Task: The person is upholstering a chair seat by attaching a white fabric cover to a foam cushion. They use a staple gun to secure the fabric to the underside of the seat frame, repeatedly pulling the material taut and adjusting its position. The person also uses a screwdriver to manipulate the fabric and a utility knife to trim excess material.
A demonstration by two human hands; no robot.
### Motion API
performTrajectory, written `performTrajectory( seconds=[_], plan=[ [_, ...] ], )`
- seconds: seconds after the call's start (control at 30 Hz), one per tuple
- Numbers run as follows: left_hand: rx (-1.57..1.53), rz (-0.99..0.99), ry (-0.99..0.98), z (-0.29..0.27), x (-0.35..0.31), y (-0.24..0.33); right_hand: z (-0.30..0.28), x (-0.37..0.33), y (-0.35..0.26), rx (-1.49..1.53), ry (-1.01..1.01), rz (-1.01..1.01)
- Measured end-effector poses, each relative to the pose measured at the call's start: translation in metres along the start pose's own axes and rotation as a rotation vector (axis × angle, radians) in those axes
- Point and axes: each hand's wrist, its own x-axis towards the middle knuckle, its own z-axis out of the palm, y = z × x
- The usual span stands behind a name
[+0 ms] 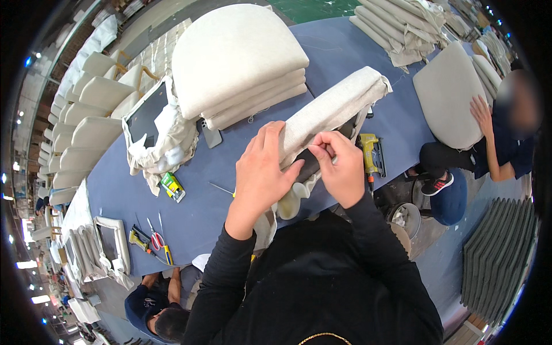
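A seat cushion (pixel 333 102) covered in beige fabric stands tilted on edge in front of me, its dark underside partly showing toward my body. My left hand (pixel 261 167) lies against its near end, the thumb apart from the fingers and pressing near the fabric's edge. The thumb and forefinger of my right hand (pixel 340 168) pinch the edge of the fabric cover over the dark underside. Loose fabric (pixel 292 200) hangs below my hands. Just right of my right hand lies a yellow staple gun (pixel 372 154).
Stacked beige cushions (pixel 238 63) stand at the far side of the blue table (pixel 201 218). Left are a half-covered cushion (pixel 150 129), a phone (pixel 211 135), a green packet (pixel 172 187), red-handled scissors (pixel 156 238) and another staple gun (pixel 139 238). One co-worker (pixel 500 132) holds a cushion at right; another (pixel 155 310) bends at lower left.
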Motion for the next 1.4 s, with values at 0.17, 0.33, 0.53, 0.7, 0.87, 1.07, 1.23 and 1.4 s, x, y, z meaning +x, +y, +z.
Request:
performTrajectory(
  seconds=[0.17,0.33,0.53,0.7,0.87,1.07,1.23,1.4],
  plan=[
    [-0.098,-0.081,-0.026,-0.01,0.005,-0.006,-0.055,-0.024,0.04,0.389,-0.726,0.264],
    [-0.257,-0.11,-0.112,-0.018,0.022,-0.009,-0.078,-0.089,0.193,-0.023,-0.668,0.508],
    [-0.667,-0.264,-0.398,-0.015,0.064,-0.042,-0.072,-0.128,0.358,-0.751,0.017,0.5],
    [-0.492,-0.252,-0.567,-0.015,0.077,-0.053,-0.052,-0.106,0.364,-0.725,-0.022,0.414],
    [-0.324,-0.355,-0.576,-0.024,0.101,-0.038,-0.071,-0.077,0.401,-0.634,-0.053,0.77],
    [-0.213,-0.427,-0.49,-0.034,0.091,-0.053,-0.078,-0.041,0.256,0.223,-0.131,0.862],
    [-0.122,-0.195,-0.477,-0.024,0.106,-0.052,-0.028,-0.045,0.11,0.365,-0.109,0.286],
    [0.029,-0.022,-0.384,-0.023,0.093,-0.048,0.016,-0.032,0.058,0.369,-0.062,0.15]
  ],
)
